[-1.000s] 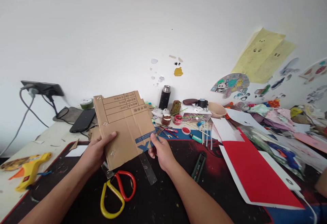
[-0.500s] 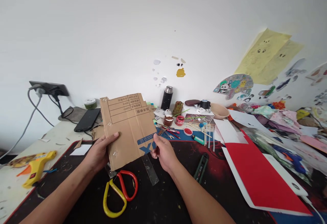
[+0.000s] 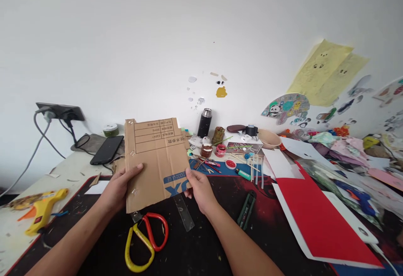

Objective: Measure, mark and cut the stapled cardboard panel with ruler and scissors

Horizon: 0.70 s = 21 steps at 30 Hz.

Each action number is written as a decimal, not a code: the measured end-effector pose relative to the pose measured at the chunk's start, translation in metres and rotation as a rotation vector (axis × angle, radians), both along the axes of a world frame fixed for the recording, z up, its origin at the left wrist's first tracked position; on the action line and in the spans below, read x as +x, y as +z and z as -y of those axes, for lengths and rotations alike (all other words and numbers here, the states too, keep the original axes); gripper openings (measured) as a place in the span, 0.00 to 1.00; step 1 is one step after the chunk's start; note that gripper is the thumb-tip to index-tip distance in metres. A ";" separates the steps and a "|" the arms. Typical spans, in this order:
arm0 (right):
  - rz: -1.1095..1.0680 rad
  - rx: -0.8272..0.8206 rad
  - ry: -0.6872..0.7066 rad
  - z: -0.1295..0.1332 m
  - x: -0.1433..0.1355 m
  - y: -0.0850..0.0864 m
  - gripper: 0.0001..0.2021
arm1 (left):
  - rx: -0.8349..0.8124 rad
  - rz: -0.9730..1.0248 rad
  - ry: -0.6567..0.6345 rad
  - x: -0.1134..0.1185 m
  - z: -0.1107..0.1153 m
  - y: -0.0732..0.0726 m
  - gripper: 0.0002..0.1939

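A brown piece of cardboard (image 3: 154,162) with printed characters, upside down, is held up between my two hands above the dark mat. My left hand (image 3: 119,183) grips its left edge, thumb on the front face. At the lower right corner, by the blue print, my right hand (image 3: 200,187) pinches it with the thumb in front. The fingers behind the cardboard are mostly hidden. Scissors (image 3: 146,238) with one yellow and one red handle lie below it, their blades partly covered by the cardboard. Just under the right corner rests a clear ruler (image 3: 184,213).
A dark green utility knife (image 3: 247,210) lies right of my right arm. Red paper (image 3: 330,217) covers the right side. A yellow glue gun (image 3: 47,213) and a phone (image 3: 107,150) are at left. A black flask (image 3: 205,123) and paint jars (image 3: 206,151) stand near the wall.
The cardboard has turned slightly and now stands straighter, its lower edge a little lower. Both hands keep their hold. The view has shifted slightly.
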State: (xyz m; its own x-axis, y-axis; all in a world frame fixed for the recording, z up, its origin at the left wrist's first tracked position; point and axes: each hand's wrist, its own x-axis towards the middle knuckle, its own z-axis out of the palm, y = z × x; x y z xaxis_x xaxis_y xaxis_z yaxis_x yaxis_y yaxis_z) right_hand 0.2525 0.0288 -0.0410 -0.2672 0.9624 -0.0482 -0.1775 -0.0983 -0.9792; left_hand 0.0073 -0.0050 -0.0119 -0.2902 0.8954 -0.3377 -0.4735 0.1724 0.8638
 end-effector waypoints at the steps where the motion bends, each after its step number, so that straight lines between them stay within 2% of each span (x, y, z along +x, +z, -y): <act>1: 0.008 0.008 -0.003 0.000 0.001 -0.001 0.37 | -0.005 -0.005 -0.003 0.000 0.000 0.000 0.24; 11: 0.039 0.005 0.000 -0.004 0.001 -0.007 0.37 | 0.001 -0.033 -0.029 0.004 0.002 -0.001 0.21; 18: -0.031 0.012 -0.006 -0.003 0.000 -0.001 0.37 | 0.102 -0.181 0.027 0.008 0.017 0.028 0.33; 21: -0.127 -0.041 -0.015 -0.006 0.002 0.005 0.38 | 0.225 -0.346 0.138 0.003 0.030 0.035 0.29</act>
